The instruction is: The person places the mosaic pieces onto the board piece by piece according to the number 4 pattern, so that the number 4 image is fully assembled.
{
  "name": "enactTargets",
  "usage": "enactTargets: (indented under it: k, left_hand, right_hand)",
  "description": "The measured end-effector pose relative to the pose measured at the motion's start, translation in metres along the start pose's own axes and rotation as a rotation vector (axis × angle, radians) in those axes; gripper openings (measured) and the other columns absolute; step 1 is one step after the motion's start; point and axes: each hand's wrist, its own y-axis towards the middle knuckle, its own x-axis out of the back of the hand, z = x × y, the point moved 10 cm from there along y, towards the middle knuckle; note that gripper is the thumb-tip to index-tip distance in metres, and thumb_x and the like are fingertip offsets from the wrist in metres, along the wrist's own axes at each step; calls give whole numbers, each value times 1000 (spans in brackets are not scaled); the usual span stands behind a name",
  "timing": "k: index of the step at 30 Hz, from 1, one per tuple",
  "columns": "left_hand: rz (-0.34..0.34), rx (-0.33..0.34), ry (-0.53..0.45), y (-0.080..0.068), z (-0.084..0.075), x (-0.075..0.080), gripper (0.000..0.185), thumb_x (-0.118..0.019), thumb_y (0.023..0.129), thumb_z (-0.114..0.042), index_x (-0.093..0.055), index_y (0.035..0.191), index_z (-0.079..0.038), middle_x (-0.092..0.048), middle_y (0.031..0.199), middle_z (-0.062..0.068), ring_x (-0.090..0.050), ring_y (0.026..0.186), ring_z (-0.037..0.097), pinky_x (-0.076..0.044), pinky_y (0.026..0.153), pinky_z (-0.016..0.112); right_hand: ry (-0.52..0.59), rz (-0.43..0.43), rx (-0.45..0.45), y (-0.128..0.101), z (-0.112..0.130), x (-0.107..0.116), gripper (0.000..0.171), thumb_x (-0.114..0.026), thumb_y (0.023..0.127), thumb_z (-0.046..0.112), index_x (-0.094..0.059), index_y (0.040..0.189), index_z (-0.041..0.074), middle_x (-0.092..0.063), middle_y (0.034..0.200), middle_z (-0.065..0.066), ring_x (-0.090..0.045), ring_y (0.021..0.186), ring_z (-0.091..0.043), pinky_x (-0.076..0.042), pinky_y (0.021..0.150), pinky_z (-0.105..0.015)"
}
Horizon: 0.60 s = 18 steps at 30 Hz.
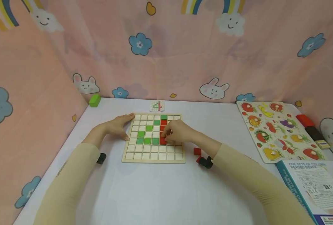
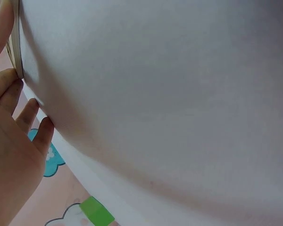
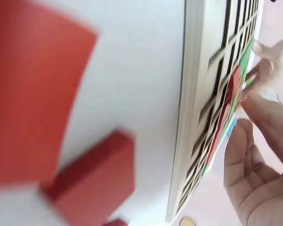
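— Red tile [image 1: 163, 135], where is it? 
— On the wooden grid board [image 1: 154, 157], mid-right, pinched by the right hand [image 1: 177, 131] below other red tiles. 
— And the left hand [image 1: 118, 125]? 
— Flat, fingers straight, pressed along the board's left edge. 
— Room around? 
— Bare white table [image 1: 155, 193] in front; spare red blocks [image 1: 197, 151] just right of the board, fruit puzzle [image 1: 279, 131] well apart.
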Motion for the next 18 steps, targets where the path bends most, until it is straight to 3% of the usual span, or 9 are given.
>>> enactTargets:
  k: [5,11,18]
  left_hand:
    - [2,3,-1,0,-1,0,114,-84,71,-19,-13,159,-8,-6,169,12,-3,155,42,-7,125,62]
    - [1,2,3,0,-1,0,114,-83,71,-19,-12,159,-8,-6,169,12,-3,155,42,-7,125,61]
    - [-1,0,4,0,-1,0,113,-83,71,-19,-13,159,-7,-6,169,12,-3,155,42,-7,125,61]
  right_hand:
    - [44,73,-33,-10,-22,7,20,-70,89,13,-75,108,14,-69,91,0,-59,85,-15,-50,70,-22]
    - [-15,156,-47,-31,-55,21,16,-68,87,9,-74,100,15,-66,86,-1,-57,82,-14,-50,70,-22]
    - [21,341,-159,-56,-86,21,26,-80,77,6,-73,97,19,-62,88,-5,-55,81,-17,-48,71,-26]
